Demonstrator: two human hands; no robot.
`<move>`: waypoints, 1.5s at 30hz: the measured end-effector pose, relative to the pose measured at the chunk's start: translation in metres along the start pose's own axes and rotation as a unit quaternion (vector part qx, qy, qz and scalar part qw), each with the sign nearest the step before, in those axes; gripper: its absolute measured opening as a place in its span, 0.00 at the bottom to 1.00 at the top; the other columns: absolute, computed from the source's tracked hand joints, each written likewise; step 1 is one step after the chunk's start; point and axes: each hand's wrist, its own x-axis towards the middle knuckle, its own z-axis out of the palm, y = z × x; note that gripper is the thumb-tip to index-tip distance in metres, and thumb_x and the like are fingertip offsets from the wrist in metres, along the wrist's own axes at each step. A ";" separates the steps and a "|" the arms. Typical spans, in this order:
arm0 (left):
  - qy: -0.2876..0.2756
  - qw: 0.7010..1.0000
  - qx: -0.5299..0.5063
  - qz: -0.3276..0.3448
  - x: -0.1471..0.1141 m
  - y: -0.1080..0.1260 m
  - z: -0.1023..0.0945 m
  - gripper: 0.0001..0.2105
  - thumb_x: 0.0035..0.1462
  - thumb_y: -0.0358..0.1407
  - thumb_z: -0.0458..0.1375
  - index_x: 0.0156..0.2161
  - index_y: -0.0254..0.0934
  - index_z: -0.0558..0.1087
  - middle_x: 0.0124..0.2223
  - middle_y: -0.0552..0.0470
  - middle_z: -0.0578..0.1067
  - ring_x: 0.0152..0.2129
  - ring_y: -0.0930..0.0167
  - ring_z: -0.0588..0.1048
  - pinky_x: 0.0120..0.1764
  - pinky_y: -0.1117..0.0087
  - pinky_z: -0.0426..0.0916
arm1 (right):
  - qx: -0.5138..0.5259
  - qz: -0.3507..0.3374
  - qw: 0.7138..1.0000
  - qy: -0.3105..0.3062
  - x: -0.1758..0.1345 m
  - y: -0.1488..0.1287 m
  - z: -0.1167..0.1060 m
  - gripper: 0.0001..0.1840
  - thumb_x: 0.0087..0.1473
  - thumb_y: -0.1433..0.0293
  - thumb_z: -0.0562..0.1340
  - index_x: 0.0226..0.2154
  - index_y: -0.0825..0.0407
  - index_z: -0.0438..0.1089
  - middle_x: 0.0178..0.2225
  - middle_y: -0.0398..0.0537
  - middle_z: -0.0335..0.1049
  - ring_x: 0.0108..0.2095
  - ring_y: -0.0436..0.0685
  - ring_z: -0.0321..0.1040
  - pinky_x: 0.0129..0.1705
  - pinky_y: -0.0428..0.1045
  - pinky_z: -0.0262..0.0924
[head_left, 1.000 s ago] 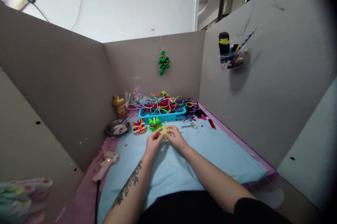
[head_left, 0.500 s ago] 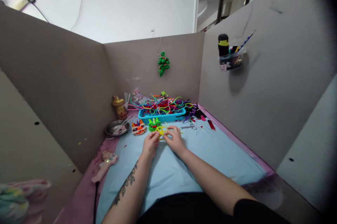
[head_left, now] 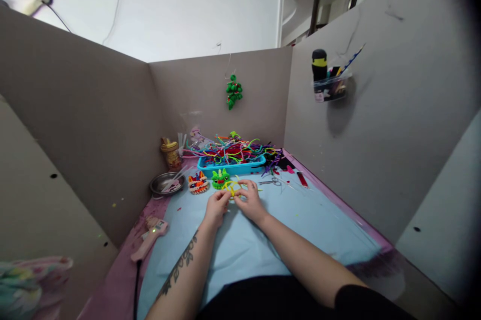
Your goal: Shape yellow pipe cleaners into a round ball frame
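Between my two hands is a small looped shape of yellow pipe cleaner [head_left: 232, 192]. My left hand [head_left: 217, 207] pinches its left side between thumb and fingers. From the right, my right hand [head_left: 249, 201] pinches the same piece, and a thin yellow end pokes out past its fingers. Just beyond my hands sits a green fuzzy animal head [head_left: 220, 179] with horns. An orange and white fuzzy head [head_left: 198, 183] lies to its left. Fingers hide part of the yellow piece.
A blue tray [head_left: 231, 168] at the back overflows with coloured pipe cleaners. Scissors [head_left: 275, 181] and a red-handled tool [head_left: 302, 179] lie to the right. Leftward are a metal bowl [head_left: 158, 186], a cup [head_left: 172, 154] and a pink glue gun [head_left: 150, 239] with its cord. Grey panels [head_left: 221, 109] surround the table.
The yellow pipe cleaner piece has turned and its loops have shifted. My left hand has moved slightly right, closer to my right hand. Both hands still hold the piece.
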 end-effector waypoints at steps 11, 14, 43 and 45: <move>0.006 0.997 0.063 0.034 0.001 -0.005 -0.002 0.15 0.40 0.44 0.62 0.25 0.32 0.69 0.16 0.60 0.59 0.12 0.82 0.55 0.15 0.79 0.47 | -0.003 -0.016 1.000 -0.010 -0.003 -0.001 0.002 0.07 0.45 0.74 0.58 0.23 0.49 0.71 0.45 0.49 0.61 0.49 0.60 0.53 0.51 0.58 0.51; 0.022 0.997 0.059 0.033 -0.001 -0.003 -0.001 0.15 0.40 0.45 0.61 0.26 0.32 0.69 0.16 0.60 0.60 0.12 0.82 0.55 0.15 0.79 0.48 | 0.000 0.006 1.000 -0.012 -0.002 -0.001 0.003 0.06 0.46 0.72 0.59 0.23 0.49 0.71 0.45 0.50 0.61 0.48 0.60 0.53 0.52 0.58 0.50; 0.005 0.995 0.080 0.067 -0.005 0.000 0.004 0.14 0.42 0.45 0.61 0.25 0.33 0.69 0.16 0.60 0.61 0.13 0.81 0.56 0.18 0.78 0.48 | 0.020 0.097 0.994 0.045 0.004 0.003 -0.002 0.05 0.46 0.67 0.61 0.28 0.48 0.72 0.46 0.51 0.57 0.51 0.61 0.53 0.54 0.58 0.48; 0.004 0.992 0.094 0.080 -0.005 0.000 0.004 0.14 0.42 0.44 0.61 0.26 0.33 0.70 0.16 0.59 0.63 0.13 0.80 0.57 0.19 0.77 0.50 | 0.011 0.087 0.996 0.034 0.005 0.003 -0.003 0.05 0.46 0.68 0.60 0.26 0.49 0.72 0.46 0.51 0.58 0.50 0.61 0.53 0.53 0.58 0.49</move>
